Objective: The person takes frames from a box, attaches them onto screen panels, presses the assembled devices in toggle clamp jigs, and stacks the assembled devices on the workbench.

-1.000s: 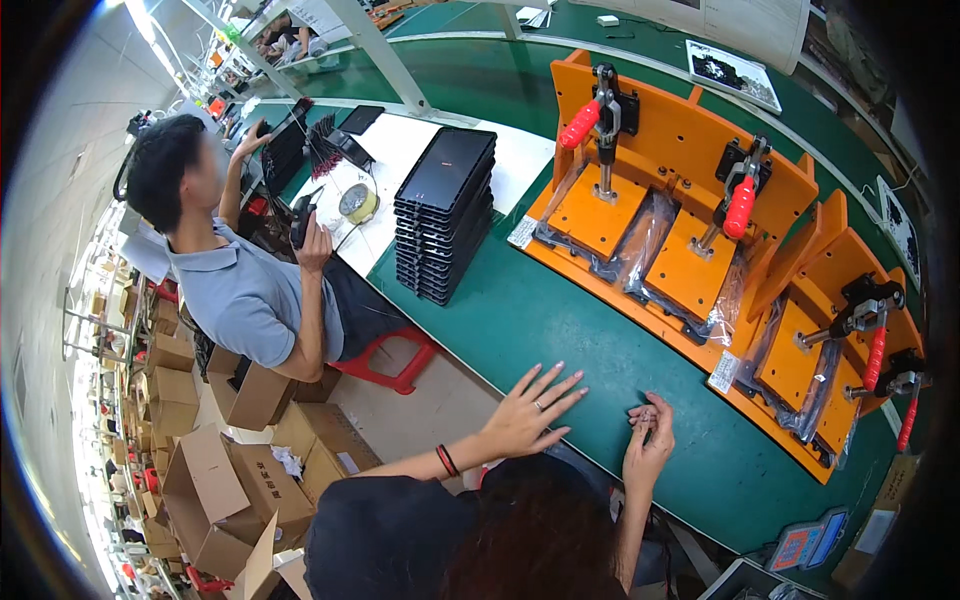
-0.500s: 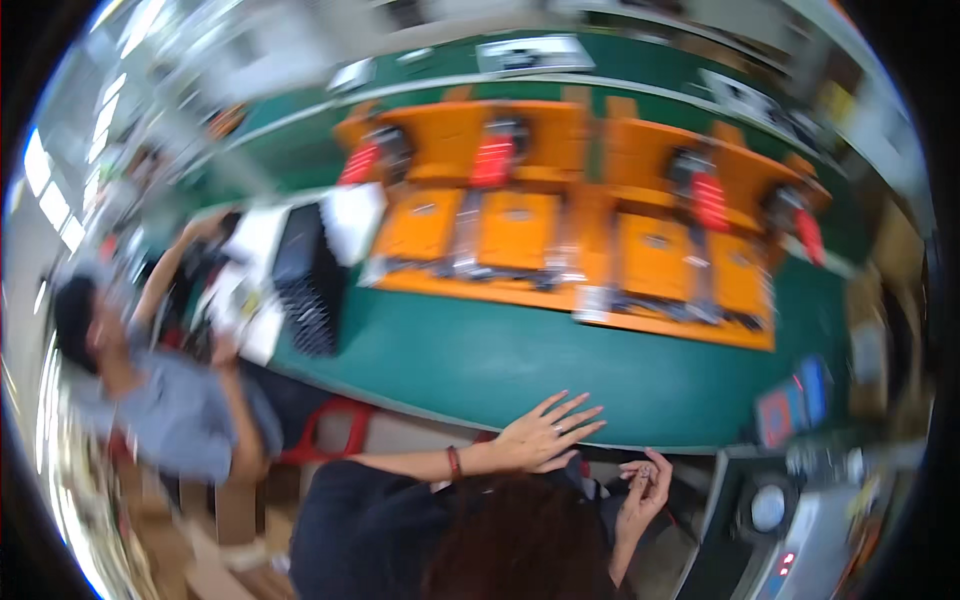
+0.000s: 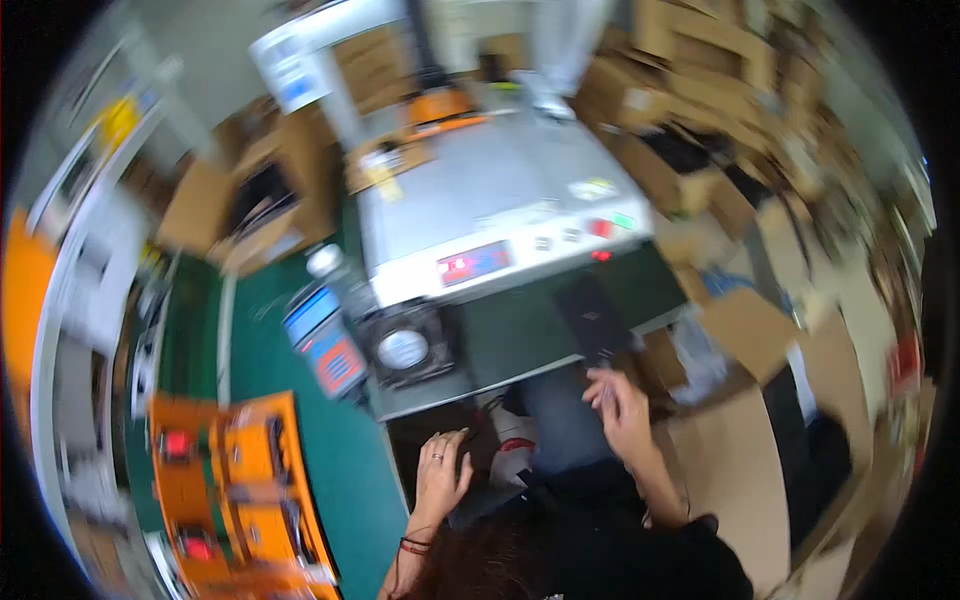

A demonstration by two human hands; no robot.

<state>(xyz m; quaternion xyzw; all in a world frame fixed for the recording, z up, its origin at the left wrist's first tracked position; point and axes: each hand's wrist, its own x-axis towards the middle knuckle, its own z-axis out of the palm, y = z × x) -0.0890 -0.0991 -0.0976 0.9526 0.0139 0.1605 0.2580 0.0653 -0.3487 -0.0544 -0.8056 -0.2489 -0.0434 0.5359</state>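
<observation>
My left hand (image 3: 442, 475) is in the air at the near edge of the dark desk, its fingers apart and nothing in it; a ring and a red wrist cord show. My right hand (image 3: 622, 415) has loosely bent, parted fingers. Its fingertips are by the near end of a flat black rectangular piece (image 3: 590, 312) that lies at the desk's front edge. Blur hides whether they touch it. Beyond stands a white and grey flat-topped machine (image 3: 505, 185) with a red display (image 3: 474, 263) and buttons on its front.
A blue and red handheld device (image 3: 326, 343), a black square holder with a round white disc (image 3: 402, 349) and a bottle (image 3: 325, 262) stand left of the machine. Orange trays (image 3: 240, 490) lie on the green table at lower left. Open cardboard boxes (image 3: 735, 335) stand at right.
The view has swung right, from the green table with orange trays to the machine. My hands have moved apart, and the right one is now beside the black piece. The neighbouring person has left view.
</observation>
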